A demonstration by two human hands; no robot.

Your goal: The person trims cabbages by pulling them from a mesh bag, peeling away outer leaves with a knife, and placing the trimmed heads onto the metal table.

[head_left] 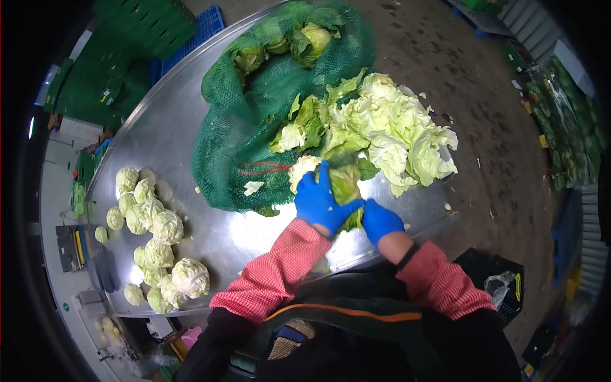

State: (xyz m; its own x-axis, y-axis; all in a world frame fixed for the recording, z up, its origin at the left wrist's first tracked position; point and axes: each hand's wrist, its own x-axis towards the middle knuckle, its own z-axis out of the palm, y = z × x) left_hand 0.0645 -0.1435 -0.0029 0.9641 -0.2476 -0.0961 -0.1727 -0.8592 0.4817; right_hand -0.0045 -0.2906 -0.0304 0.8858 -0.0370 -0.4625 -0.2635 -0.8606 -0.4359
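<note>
My left hand [318, 202], in a blue glove, grips a cabbage [303, 170] at the table's near edge, with its fingers over the pale head and its thumb reaching right. Loose green outer leaves [345, 186] of the cabbage show beside those fingers, somewhat blurred. My right hand [382, 221], also blue-gloved, is closed close to the left thumb, against the leaves' lower edge. What lies inside its fist is hidden. Just beyond the hands is a heap of stripped cabbage leaves [394, 127].
A green net sack [223, 146] with several cabbages [312, 44] in it lies on the metal table [167, 121]. Several peeled heads [167, 227] are grouped at the left. A dark crate [490, 280] stands on the floor at right; green crates [127, 57] are stacked at upper left.
</note>
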